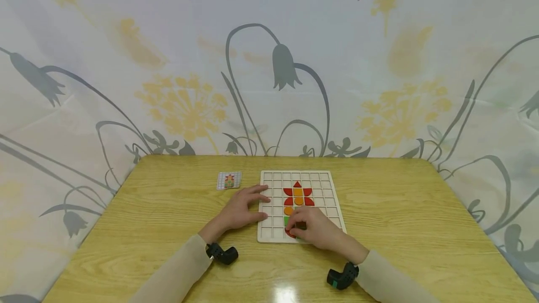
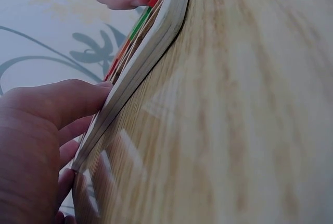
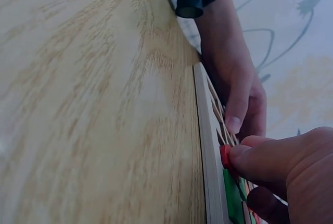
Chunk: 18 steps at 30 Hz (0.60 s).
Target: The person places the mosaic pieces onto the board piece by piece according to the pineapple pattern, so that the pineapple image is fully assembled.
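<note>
A pale wooden grid board lies on the table. My left hand rests at its left side, fingers spread over the rim and thumb against the edge. Low on the board, my right hand pinches a red piece between thumb and fingers, touching the grid near the front edge. Beside it sits a green piece. Farther up are an orange disc, an orange square, red curved pieces and a red triangle. My right hand covers some cells.
A small card with a printed grid and coloured figure lies left of the board's far corner. The wood-grain table reaches back to a flower-printed cloth. Each wrist carries a black camera.
</note>
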Each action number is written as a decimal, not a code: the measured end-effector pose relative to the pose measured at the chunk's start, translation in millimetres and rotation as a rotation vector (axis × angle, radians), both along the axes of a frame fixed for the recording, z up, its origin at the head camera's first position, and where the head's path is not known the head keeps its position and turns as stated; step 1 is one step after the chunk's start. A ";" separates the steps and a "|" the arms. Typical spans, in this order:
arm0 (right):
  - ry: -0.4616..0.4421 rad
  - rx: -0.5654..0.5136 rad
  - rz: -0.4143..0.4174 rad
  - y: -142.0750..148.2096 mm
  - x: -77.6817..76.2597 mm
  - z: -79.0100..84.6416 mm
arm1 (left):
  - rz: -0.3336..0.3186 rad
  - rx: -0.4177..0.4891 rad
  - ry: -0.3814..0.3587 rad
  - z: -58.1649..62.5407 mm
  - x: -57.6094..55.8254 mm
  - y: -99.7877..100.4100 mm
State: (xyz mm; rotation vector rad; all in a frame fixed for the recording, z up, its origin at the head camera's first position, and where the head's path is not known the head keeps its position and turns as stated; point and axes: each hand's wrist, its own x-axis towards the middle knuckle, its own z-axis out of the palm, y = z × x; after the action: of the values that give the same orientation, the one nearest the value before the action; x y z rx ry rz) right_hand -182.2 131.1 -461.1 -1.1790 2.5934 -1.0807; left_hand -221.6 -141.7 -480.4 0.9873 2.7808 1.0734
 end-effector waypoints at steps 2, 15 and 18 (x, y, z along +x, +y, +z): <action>0.006 0.001 -0.002 0.1 0.3 -0.2 | -0.001 0.002 -0.001 0.3 0.2 -0.1; 0.040 -0.006 -0.059 10.7 -0.4 2.3 | -0.008 -0.008 0.042 -2.7 0.7 -1.0; 0.051 -0.028 -0.094 20.6 -3.6 2.0 | -0.030 -0.013 0.059 -3.2 0.5 -0.9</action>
State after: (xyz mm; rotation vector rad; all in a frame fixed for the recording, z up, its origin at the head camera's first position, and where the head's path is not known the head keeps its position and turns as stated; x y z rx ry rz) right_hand -185.8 151.7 -459.1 -1.1152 2.7054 -1.1228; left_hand -221.0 -142.6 -483.6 1.0734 2.8050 1.0383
